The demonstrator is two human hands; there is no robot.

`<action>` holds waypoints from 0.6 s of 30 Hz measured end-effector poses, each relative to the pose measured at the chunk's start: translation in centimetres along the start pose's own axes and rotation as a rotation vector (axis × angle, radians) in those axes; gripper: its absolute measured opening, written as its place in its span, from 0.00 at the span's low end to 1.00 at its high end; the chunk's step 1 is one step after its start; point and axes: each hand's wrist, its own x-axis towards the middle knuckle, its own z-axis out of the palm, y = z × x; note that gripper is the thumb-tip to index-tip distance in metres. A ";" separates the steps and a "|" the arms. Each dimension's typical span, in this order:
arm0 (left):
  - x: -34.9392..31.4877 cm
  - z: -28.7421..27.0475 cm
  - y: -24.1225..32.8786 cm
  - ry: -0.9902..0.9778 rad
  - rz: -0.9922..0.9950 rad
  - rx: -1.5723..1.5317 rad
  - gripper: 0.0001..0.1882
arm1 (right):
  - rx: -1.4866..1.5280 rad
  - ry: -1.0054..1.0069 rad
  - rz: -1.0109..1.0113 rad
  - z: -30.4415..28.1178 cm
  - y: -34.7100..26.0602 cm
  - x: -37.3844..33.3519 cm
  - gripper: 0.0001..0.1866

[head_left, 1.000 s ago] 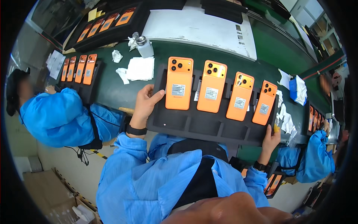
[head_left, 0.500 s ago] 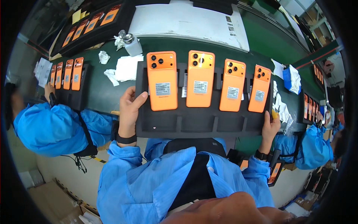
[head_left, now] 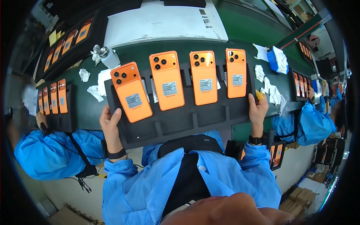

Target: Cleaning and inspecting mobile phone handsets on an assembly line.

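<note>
A black foam tray point(head_left: 195, 119) is held in front of me by its two ends. Several orange smartphones lie in a row in its slots, camera side up, each with a white label on its back; the leftmost phone point(head_left: 131, 92) sits slanted and the rightmost phone point(head_left: 236, 71) nearly straight. My left hand point(head_left: 111, 127) is closed on the left end, thumb on top, and my right hand point(head_left: 258, 108) grips the right end, with yellow on one fingertip. The fingers under the tray are hidden.
Beyond the tray, a pump bottle point(head_left: 108, 58), crumpled tissues point(head_left: 84, 75) and a blue tissue box point(head_left: 276, 62) stand on the green bench. A white board point(head_left: 161, 24) lies behind. Co-workers in blue sit at both sides, beside other phone trays point(head_left: 69, 118).
The tray and both hands have shifted left in view. It has turned, so its left end is nearer me and its right end farther away. Both hands keep their hold.
</note>
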 end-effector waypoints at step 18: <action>-0.2 -0.2 -0.1 0.014 -0.004 -0.140 0.18 | -0.091 -0.022 -0.134 3.1 0.3 3.8 0.16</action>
